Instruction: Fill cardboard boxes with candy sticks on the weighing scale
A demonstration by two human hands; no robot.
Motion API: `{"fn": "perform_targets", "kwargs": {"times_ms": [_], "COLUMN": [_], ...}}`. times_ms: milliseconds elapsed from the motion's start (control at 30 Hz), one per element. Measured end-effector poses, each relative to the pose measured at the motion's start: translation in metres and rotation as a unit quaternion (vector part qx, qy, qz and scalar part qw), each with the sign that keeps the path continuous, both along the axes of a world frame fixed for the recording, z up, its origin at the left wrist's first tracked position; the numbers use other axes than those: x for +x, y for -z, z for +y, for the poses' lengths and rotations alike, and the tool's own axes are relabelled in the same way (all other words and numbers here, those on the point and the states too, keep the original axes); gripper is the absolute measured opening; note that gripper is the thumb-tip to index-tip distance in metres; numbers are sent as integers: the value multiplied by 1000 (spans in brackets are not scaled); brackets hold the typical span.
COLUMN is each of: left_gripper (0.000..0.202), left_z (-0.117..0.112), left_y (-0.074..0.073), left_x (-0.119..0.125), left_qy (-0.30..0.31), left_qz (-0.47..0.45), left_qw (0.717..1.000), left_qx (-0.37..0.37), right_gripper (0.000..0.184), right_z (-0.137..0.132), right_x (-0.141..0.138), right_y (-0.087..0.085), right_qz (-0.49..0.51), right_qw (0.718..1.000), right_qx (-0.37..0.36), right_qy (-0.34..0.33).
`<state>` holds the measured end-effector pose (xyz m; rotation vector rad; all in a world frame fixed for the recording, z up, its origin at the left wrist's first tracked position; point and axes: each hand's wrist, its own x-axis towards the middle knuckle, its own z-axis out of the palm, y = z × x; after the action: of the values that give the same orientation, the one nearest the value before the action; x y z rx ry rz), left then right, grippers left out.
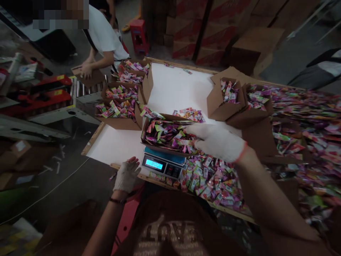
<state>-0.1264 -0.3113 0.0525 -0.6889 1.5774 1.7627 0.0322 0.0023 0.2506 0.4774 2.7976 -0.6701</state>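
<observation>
An open cardboard box [170, 148] full of small, colourful wrapped packets [165, 133] sits on a digital weighing scale [163, 166] with a lit blue display. My right hand [218, 140], in a white glove, is over the right end of this box. Its fingers reach in toward the packets, thumb apart from them, and I see nothing clearly held. To the left of the scale, by the table's front edge, my left hand [127, 176] has its gloved fingers stretched out and holds nothing. Loose packets [213, 179] lie heaped right of the scale, below my right hand.
Filled boxes [121, 122] stand left on the white table [170, 85]; more boxes [226, 103] stand right, beside a large packet heap [319, 131]. Across the table, a person [103, 39] handles cardboard at a roller conveyor [80, 87]. A red stool [139, 35] stands behind.
</observation>
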Motion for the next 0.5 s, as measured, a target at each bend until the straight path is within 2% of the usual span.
{"fn": "perform_targets", "kwargs": {"times_ms": [67, 167, 267, 367, 433, 500], "left_gripper": [22, 23, 27, 26, 27, 29], "left_z": [-6, -11, -12, -10, -9, -6], "left_y": [-2, -11, -20, -23, -22, -21], "left_x": [2, 7, 12, 12, 11, 10], "left_qy": [-12, -46, -71, -76, -73, -67], "left_qz": [-4, -18, -29, -31, -34, -37], "left_qw": [1000, 999, 997, 996, 997, 997], "left_qx": [-7, -20, -24, -21, -21, -20], "right_gripper": [54, 68, 61, 42, 28, 17], "right_z": [-7, -13, -16, -11, -3, 10], "right_x": [-32, -66, -83, -82, -69, -46], "right_y": [15, 52, 77, 74, 61, 45], "right_qz": [-77, -179, -224, -185, -116, -3], "right_qw": [996, 980, 968, 979, 993, 999], "right_qx": [18, 44, 65, 53, 19, -42], "right_qy": [-35, -73, -93, -69, -26, 15]}}
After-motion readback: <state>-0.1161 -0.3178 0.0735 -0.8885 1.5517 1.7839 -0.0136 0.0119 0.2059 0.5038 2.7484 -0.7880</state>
